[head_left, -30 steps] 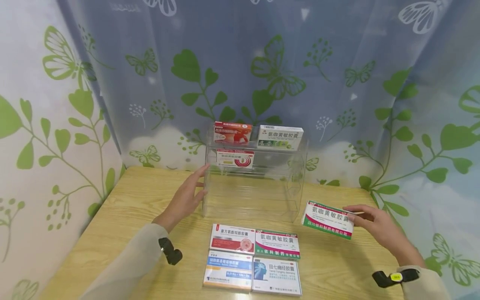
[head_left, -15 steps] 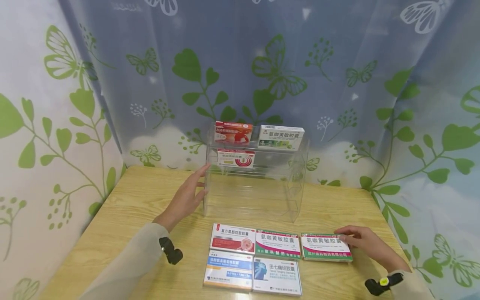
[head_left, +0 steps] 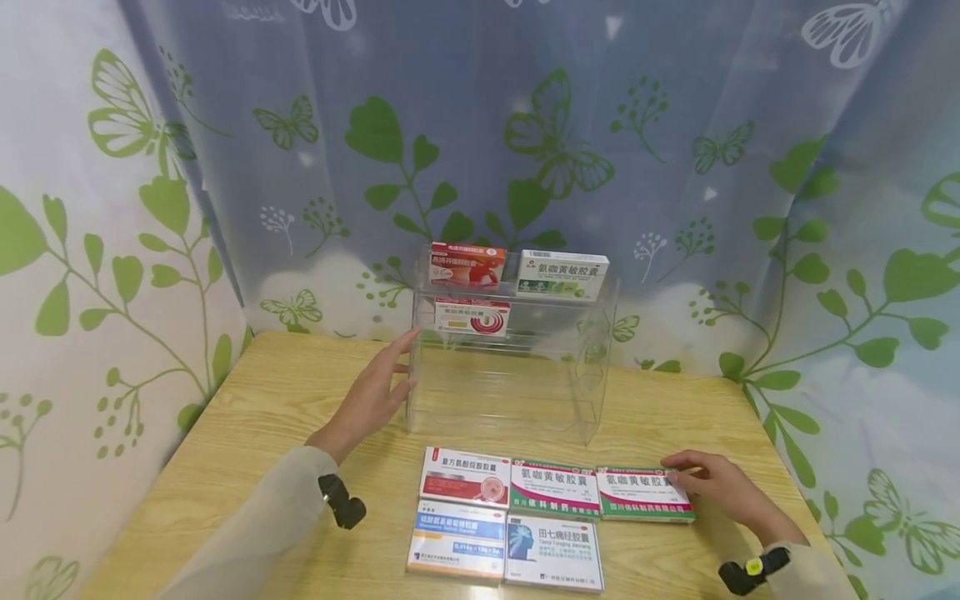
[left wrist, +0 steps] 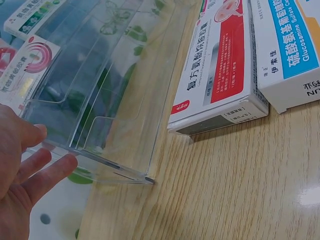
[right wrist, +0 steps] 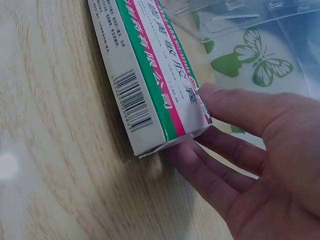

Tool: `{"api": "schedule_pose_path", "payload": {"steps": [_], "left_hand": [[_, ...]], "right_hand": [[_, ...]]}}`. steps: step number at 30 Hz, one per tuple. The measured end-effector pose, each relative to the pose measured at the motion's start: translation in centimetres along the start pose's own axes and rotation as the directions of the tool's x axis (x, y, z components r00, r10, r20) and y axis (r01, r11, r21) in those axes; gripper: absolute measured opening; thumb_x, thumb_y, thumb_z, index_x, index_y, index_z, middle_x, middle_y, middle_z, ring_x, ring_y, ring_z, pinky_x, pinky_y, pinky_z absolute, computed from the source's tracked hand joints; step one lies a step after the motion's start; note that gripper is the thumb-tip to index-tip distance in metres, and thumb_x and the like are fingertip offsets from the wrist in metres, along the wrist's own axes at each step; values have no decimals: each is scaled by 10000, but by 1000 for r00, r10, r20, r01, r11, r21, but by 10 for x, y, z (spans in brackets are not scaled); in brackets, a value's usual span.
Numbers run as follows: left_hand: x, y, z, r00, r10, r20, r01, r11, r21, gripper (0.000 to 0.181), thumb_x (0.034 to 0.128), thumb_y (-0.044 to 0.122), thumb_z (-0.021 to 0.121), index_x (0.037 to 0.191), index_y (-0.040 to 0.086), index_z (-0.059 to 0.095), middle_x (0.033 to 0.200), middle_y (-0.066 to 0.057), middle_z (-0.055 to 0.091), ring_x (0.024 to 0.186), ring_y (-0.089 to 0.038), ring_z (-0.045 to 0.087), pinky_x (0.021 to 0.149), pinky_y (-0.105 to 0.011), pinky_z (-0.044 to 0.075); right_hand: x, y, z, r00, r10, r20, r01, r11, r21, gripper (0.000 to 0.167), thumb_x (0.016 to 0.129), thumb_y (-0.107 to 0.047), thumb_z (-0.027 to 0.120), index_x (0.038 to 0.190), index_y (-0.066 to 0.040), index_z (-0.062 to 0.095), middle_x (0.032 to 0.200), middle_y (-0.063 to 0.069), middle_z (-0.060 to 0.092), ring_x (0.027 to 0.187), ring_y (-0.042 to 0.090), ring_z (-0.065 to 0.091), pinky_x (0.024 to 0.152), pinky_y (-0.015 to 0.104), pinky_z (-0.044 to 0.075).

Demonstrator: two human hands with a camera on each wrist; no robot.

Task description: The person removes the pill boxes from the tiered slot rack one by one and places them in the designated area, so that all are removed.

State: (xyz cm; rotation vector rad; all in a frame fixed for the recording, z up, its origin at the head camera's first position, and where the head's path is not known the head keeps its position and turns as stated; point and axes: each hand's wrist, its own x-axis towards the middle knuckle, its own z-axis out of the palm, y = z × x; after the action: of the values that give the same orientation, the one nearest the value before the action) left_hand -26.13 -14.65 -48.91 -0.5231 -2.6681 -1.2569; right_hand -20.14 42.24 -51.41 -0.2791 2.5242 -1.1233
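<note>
Carton position: your right-hand green-and-magenta capsule carton (head_left: 645,500) lies flat on the wooden tabletop (head_left: 247,417), directly left of your right hand (head_left: 720,490), its long axis running left to right across your front. You hold it at the right short end, by the far corner. The right wrist view shows your thumb (right wrist: 240,106) on the printed face and your fingertips (right wrist: 185,154) about the end face — a part-closed, narrow pinch by appearance, palm well apart from the carton. Firmness of grip cannot be told.

Governing relation: the carton's free left end points at its matching neighbour (head_left: 555,490). The two lie end to end in one row, long axes nearly parallel; whether the ends touch or leave a sliver, you cannot tell from this angle. Judged from this layout, any leftward push of yours would bear along that axis onto the neighbour.

Left hand (head_left: 366,402): farther off, fingers extended and slightly bent at the left side of the clear acrylic rack (head_left: 510,367), no carton in it. The rack stands upright beyond the row, ahead and leftward of the carton you pinch — your right hand is plainly the nearer.
</note>
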Motion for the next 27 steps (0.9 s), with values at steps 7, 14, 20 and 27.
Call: {"api": "schedule_pose_path", "payload": {"steps": [7,14,20,27], "left_hand": [[0,1,-1,1000,-3,-3,3,1000,2,860,1063,-9,661,1755,259,226,1667,-220,454,1297,-413,681,989,-555,646],[0,1,-2,1000,2,-7,-2,1000,-9,848,1062,-18,657,1753,238,237,1668,-220,453,1290,-418,682,968,-538,657],[0,0,-2,1000,6,-9,-6,1000,-16,852,1062,-16,656,1753,249,235,1668,-223,452,1291,-419,681,974,-538,655],[0,0,0,1000,8,-7,-8,1000,-7,855,1063,-11,657,1754,255,229,1663,-223,458,1294,-412,678,982,-543,650]], "right_hand": [[2,-11,-4,993,23,-114,-46,978,-202,400,1122,-263,635,1389,29,696,1342,232,744,1093,325,772,850,411,675],[18,-45,-3,922,-177,-345,60,944,-324,373,1144,-314,596,1394,-63,713,1308,160,775,1161,401,735,915,522,661],[44,-100,1,872,-271,-407,165,947,-275,380,1151,-354,575,1413,-115,710,1381,143,745,1244,388,712,990,531,649],[79,-160,8,870,-359,-338,296,928,-225,400,1147,-319,591,1483,-113,660,1472,171,676,1331,413,656,1070,634,589]]}}
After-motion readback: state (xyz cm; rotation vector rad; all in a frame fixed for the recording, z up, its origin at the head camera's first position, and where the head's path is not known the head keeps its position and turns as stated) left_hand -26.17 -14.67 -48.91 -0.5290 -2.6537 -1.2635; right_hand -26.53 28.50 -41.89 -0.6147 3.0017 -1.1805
